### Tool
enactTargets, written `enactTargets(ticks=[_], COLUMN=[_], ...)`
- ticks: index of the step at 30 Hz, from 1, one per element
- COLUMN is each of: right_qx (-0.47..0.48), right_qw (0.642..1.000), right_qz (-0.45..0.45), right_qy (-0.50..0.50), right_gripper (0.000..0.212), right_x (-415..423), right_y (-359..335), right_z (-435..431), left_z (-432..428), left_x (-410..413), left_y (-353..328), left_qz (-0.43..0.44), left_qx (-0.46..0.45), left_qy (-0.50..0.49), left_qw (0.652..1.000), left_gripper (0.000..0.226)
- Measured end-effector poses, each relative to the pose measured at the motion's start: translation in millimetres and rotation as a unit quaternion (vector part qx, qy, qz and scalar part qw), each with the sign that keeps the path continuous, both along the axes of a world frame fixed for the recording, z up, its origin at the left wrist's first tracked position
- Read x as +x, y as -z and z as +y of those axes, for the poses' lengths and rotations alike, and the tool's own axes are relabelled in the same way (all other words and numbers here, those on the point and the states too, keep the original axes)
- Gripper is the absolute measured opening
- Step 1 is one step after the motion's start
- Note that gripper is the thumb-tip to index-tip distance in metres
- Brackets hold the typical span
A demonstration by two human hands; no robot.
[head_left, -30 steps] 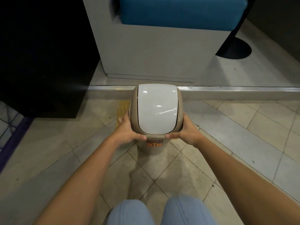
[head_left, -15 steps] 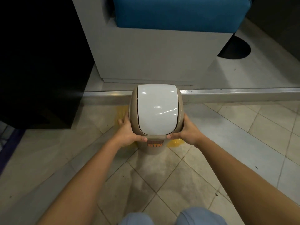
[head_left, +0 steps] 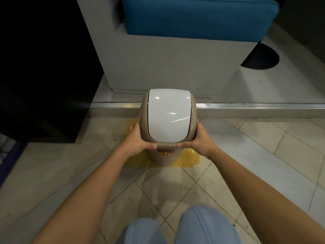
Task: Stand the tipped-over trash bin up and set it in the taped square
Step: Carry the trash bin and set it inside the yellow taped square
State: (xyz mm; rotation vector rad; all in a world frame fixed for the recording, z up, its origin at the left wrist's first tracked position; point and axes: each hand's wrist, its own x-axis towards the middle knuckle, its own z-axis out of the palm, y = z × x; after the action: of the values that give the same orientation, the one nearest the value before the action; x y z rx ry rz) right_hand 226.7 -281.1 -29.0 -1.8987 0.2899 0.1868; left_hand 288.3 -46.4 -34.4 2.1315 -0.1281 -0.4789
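Note:
A beige trash bin (head_left: 168, 118) with a white swing lid and an orange label on its front stands upright on the tiled floor. My left hand (head_left: 136, 140) grips its left side under the lid rim, and my right hand (head_left: 201, 140) grips its right side. Yellow tape (head_left: 189, 160) marks a square on the floor; the tape shows past the bin's base at the front right, front left and far left. The bin's base sits inside those tape marks, and the bin hides the rest of the square.
A metal floor rail (head_left: 255, 109) runs across just behind the bin. Beyond it stands a grey seat base (head_left: 167, 55) with a blue cushion (head_left: 198, 14). A black cabinet (head_left: 40, 67) fills the left. My knees in light blue trousers (head_left: 202, 226) are at the bottom edge.
The bin and both hands hold the same pose throughout. More of the yellow tape shows around the bin's base now, mostly from my head shifting.

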Motion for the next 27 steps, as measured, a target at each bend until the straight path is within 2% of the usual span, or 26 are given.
enactTargets(ticks=[5, 10, 27], right_qx=[-0.068, -0.092, -0.038], right_qw=[0.998, 0.995, 0.999], right_qz=[-0.008, -0.024, -0.03], right_qy=[-0.009, -0.009, 0.013], right_gripper=[0.123, 0.121, 0.116], right_x=[17.4, 37.1, 68.7], right_y=[-3.0, -1.9, 2.1], right_z=[-8.9, -12.3, -10.8], left_z=[-5.5, -7.8, -10.7], left_x=[13.2, 32.2, 66.1], left_y=[-1.9, -2.2, 2.9], left_qz=[0.003, 0.011, 0.009], left_qx=[0.0, -0.021, -0.044], left_qy=[-0.011, -0.012, -0.021], left_qw=[1.0, 1.0, 0.999], left_gripper=[0.125, 0.119, 0.111])
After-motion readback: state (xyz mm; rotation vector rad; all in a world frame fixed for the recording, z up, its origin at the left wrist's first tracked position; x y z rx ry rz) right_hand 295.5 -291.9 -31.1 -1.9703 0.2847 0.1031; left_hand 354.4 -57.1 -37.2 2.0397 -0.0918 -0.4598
